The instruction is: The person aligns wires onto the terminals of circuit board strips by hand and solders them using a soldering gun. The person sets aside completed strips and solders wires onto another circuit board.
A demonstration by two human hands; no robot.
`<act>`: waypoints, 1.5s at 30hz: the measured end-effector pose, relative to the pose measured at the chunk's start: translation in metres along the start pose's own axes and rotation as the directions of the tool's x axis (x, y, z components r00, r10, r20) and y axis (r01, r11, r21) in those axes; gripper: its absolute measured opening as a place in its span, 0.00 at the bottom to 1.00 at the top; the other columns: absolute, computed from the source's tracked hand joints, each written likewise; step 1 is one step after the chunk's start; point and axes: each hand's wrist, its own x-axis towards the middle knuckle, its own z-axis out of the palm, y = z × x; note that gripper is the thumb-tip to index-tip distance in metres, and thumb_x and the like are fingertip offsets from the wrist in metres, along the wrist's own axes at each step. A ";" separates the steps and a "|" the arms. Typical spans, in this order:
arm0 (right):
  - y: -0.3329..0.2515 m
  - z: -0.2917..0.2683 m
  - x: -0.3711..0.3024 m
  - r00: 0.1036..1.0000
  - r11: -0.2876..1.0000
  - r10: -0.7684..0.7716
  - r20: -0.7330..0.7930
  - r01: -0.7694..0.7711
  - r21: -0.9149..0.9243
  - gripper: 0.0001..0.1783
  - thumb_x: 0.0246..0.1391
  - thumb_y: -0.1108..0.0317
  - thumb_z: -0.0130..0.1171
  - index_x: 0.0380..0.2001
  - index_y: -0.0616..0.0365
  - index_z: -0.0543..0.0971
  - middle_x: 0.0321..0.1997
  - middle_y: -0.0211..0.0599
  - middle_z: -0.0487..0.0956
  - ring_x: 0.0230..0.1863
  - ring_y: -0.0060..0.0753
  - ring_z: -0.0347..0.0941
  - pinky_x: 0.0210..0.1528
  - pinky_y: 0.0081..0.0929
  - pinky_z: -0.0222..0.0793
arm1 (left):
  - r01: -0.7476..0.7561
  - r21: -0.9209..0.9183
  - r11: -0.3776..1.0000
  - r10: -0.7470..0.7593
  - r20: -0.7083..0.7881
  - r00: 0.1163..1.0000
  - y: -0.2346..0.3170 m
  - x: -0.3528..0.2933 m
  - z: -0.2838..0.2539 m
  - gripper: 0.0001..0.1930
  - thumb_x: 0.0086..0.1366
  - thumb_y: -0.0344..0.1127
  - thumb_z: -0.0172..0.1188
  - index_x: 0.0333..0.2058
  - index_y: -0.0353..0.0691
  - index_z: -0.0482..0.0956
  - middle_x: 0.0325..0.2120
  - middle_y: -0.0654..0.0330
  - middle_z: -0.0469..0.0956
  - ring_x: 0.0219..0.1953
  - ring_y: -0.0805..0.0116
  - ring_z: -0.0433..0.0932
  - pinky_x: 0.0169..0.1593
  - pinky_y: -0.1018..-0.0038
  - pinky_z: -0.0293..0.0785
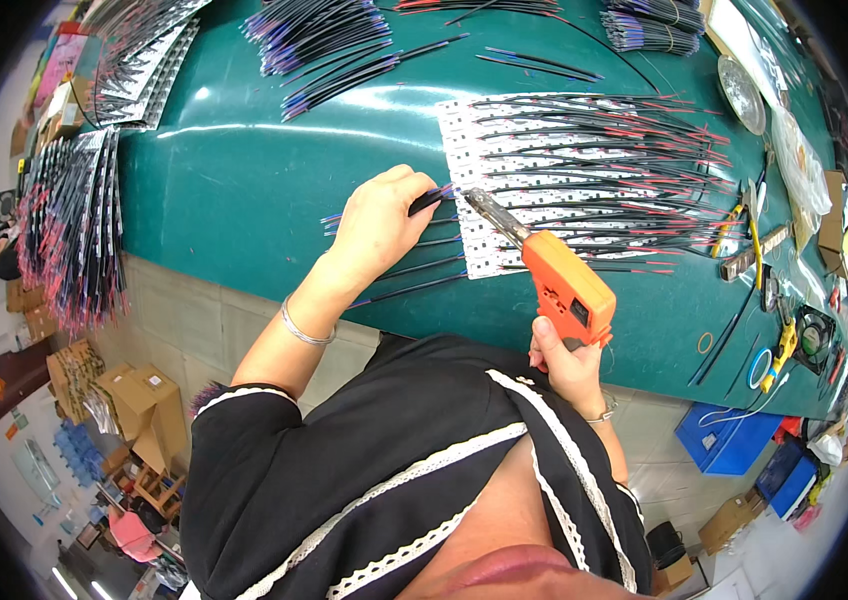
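Observation:
My left hand [380,225] is closed around a few short black wires [426,203], whose ends reach the left edge of a white circuit board panel [457,155]. An orange soldering gun [568,284] is gripped by its handle in my right hand [570,365]. Its dark metal tip comes down at the panel's left edge, close beside the wire ends; whether they touch I cannot tell. Rows of black wires with red ends [594,180] lie across the panel and stick out past its right side. Under and below my left hand, several more wires [409,287] run up to the panel's left edge.
Bundles of black wires [314,35] lie at the back of the green table [234,200]. Wired panels [74,220] hang over its left edge. At the right are a metal dish [741,95], yellow-handled pliers [784,350], blue tape [760,368] and a small fan [815,338].

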 end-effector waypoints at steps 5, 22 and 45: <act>0.000 0.002 0.001 0.999 0.999 0.036 0.006 -0.035 -0.006 0.14 0.48 0.69 0.57 0.37 0.65 0.71 0.21 0.29 0.71 0.14 0.15 0.63 0.15 0.15 0.62 | -0.015 0.008 1.000 0.015 -0.012 1.000 -0.001 -0.001 0.001 0.05 0.48 0.27 0.60 0.26 0.35 0.75 0.21 0.56 0.71 0.23 0.58 0.71 0.28 0.70 0.66; 0.008 0.008 0.002 0.965 0.876 -0.255 0.052 0.254 -0.410 0.15 0.44 0.70 0.61 0.34 0.63 0.69 0.22 0.32 0.74 0.20 0.18 0.68 0.24 0.15 0.63 | -0.050 0.049 0.998 0.053 -0.054 0.997 0.000 -0.006 0.006 0.06 0.46 0.25 0.58 0.26 0.37 0.73 0.21 0.56 0.70 0.25 0.56 0.71 0.29 0.68 0.68; 0.002 0.007 -0.004 1.000 0.993 -0.015 -0.027 0.011 -0.119 0.10 0.48 0.70 0.58 0.33 0.64 0.73 0.22 0.31 0.72 0.16 0.17 0.65 0.19 0.16 0.62 | -0.080 0.064 0.995 0.082 -0.021 0.996 0.001 -0.002 0.003 0.05 0.47 0.26 0.59 0.25 0.36 0.72 0.20 0.55 0.69 0.24 0.55 0.70 0.28 0.68 0.66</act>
